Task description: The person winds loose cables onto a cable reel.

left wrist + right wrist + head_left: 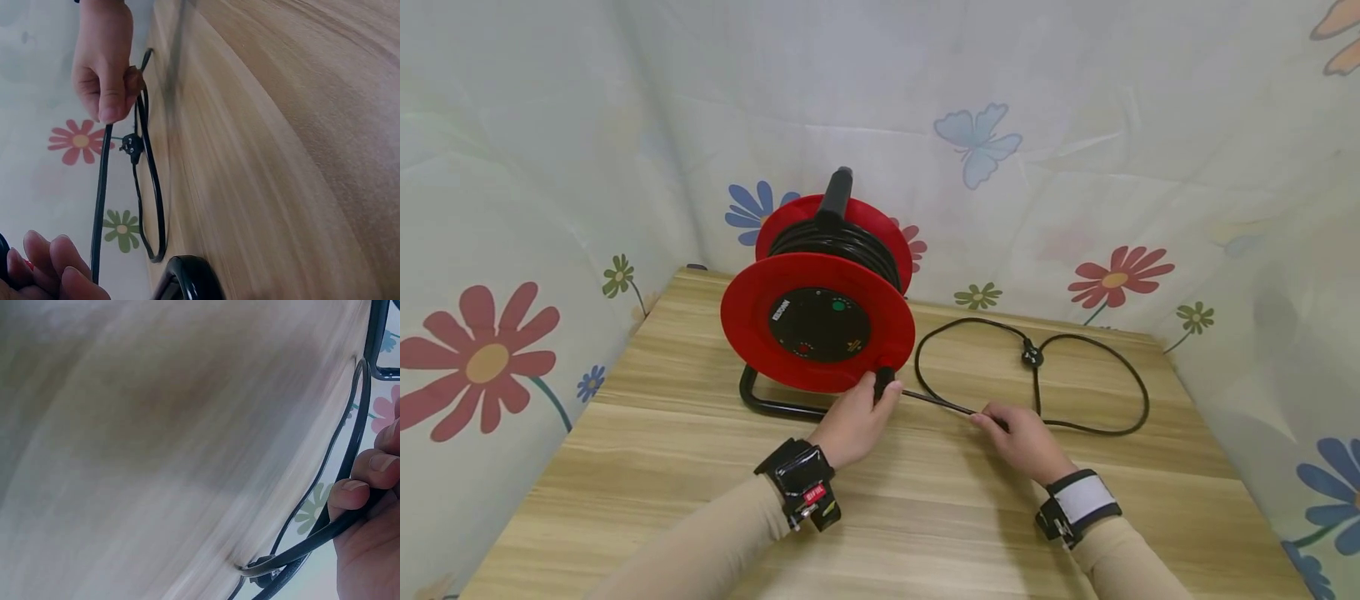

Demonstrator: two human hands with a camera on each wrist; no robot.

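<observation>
A red cable reel (741, 333) with black cable (850, 247) wound on its drum stands upright on its black frame (782, 408). My left hand (850, 425) grips the black winding knob (884, 381) low on the front disc's right side. To its right, my right hand (1026, 442) holds the loose cable (940, 403) between thumb and curled fingers. The stretch between the hands is nearly straight, as the left wrist view also shows. In the right wrist view the cable (312, 540) runs through the fingers (350, 495). Beyond that hand, the cable loops on the table, ending in a black plug (1032, 356).
The wood-grain table (925, 533) carries the reel at back left and the cable loops at back right. A white sheet (880, 83) printed with flowers and butterflies hangs behind and along both sides. A black carrying handle (837, 196) tops the reel.
</observation>
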